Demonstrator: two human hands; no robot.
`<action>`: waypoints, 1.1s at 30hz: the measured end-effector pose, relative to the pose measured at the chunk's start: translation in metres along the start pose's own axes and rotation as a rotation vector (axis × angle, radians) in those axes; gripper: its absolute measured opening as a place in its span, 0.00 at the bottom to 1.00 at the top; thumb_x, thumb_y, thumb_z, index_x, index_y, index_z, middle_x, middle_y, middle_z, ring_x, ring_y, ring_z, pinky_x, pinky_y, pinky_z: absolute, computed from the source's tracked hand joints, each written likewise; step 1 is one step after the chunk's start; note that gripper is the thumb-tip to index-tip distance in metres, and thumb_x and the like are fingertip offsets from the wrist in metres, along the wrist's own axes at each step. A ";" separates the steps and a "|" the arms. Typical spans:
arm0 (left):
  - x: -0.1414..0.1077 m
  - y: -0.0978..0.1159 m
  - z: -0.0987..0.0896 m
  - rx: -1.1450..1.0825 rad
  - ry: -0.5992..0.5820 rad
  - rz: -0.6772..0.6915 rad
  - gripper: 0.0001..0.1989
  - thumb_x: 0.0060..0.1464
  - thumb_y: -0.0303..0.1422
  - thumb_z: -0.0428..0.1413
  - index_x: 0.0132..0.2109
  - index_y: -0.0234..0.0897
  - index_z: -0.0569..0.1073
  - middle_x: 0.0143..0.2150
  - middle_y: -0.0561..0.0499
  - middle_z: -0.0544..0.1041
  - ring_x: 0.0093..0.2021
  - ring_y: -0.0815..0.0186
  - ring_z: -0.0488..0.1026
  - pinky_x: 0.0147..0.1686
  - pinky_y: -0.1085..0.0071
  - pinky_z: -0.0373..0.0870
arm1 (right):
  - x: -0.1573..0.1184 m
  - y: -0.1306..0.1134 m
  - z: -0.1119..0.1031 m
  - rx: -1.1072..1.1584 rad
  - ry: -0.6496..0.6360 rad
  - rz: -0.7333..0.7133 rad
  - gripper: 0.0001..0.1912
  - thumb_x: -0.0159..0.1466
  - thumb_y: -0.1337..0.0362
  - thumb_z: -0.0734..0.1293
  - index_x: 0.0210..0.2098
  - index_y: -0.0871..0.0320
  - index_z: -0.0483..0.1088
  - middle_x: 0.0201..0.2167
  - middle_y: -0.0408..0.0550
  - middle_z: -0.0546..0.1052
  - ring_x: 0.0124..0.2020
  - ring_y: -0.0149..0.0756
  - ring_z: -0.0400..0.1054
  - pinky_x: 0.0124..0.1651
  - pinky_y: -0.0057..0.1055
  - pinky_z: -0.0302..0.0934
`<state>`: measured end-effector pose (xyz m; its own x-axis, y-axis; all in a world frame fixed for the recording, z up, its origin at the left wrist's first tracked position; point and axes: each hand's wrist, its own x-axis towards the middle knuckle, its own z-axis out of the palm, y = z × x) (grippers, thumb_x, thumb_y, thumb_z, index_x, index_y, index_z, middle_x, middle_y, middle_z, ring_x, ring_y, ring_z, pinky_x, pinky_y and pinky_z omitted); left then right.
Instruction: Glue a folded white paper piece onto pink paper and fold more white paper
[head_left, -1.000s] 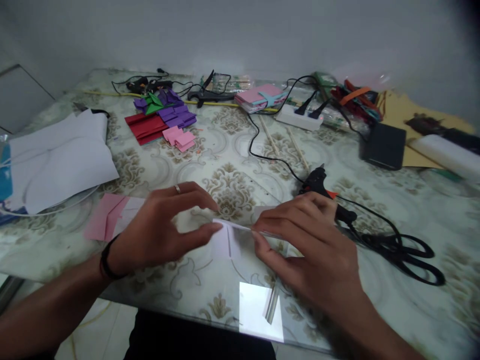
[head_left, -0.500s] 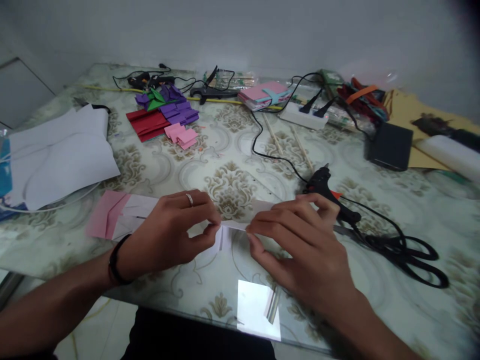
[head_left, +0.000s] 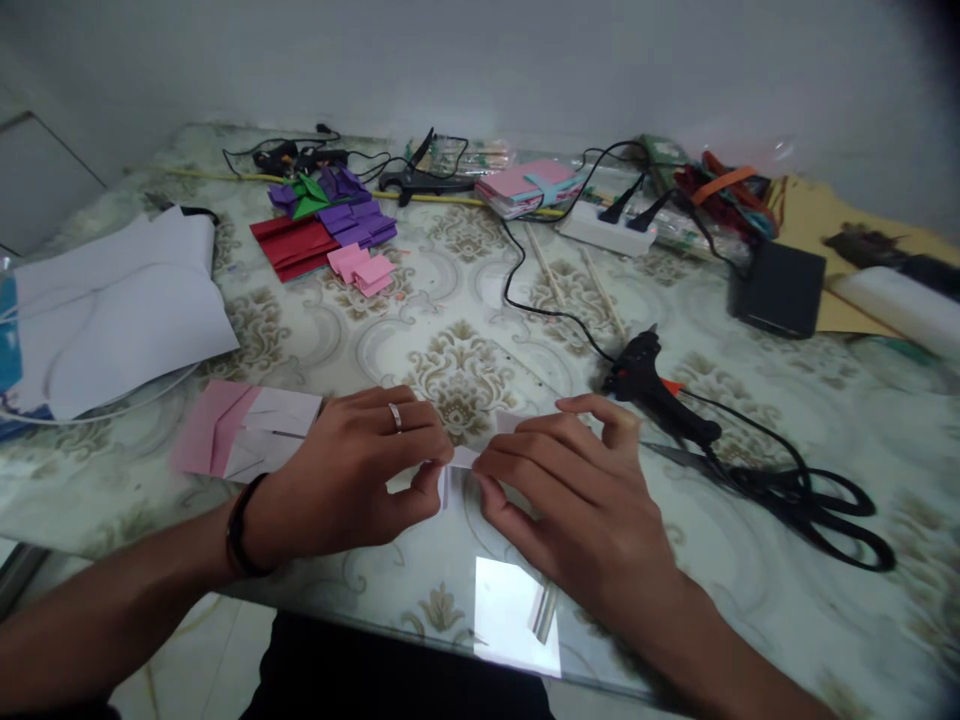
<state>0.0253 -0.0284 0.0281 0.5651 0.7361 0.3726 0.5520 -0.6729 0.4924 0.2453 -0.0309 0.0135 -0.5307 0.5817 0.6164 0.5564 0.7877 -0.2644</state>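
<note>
My left hand (head_left: 352, 480) and my right hand (head_left: 570, 490) meet near the front of the glass-topped table (head_left: 465, 330), fingertips almost touching. Between them they pinch a small folded white paper piece (head_left: 457, 470), pressed flat on the table. Most of the paper is hidden under my fingers. A ring sits on my left hand and a dark band on its wrist. A folded pink and white paper (head_left: 240, 430) lies just left of my left hand.
A black glue gun (head_left: 652, 385) with its cord and black scissors (head_left: 795, 500) lie right of my right hand. Red, purple and pink folded papers (head_left: 330, 240) sit at the back, white sheets (head_left: 120, 310) at left, a power strip (head_left: 607, 228) and black box (head_left: 780, 290) behind.
My hands have come closer together and lower, pressing the white paper down onto the table. The visible strip of paper between them has shrunk.
</note>
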 end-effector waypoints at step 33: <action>-0.003 0.009 0.009 0.026 0.036 0.093 0.08 0.59 0.21 0.56 0.34 0.38 0.72 0.32 0.52 0.80 0.33 0.65 0.74 0.37 0.65 0.71 | 0.000 -0.008 0.007 0.065 -0.039 -0.012 0.06 0.66 0.73 0.68 0.33 0.59 0.71 0.29 0.43 0.79 0.32 0.34 0.70 0.49 0.43 0.59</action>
<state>0.0341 -0.0373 0.0248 0.5922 0.6724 0.4439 0.5143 -0.7396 0.4342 0.2367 -0.0355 0.0103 -0.5623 0.5786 0.5908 0.5079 0.8055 -0.3054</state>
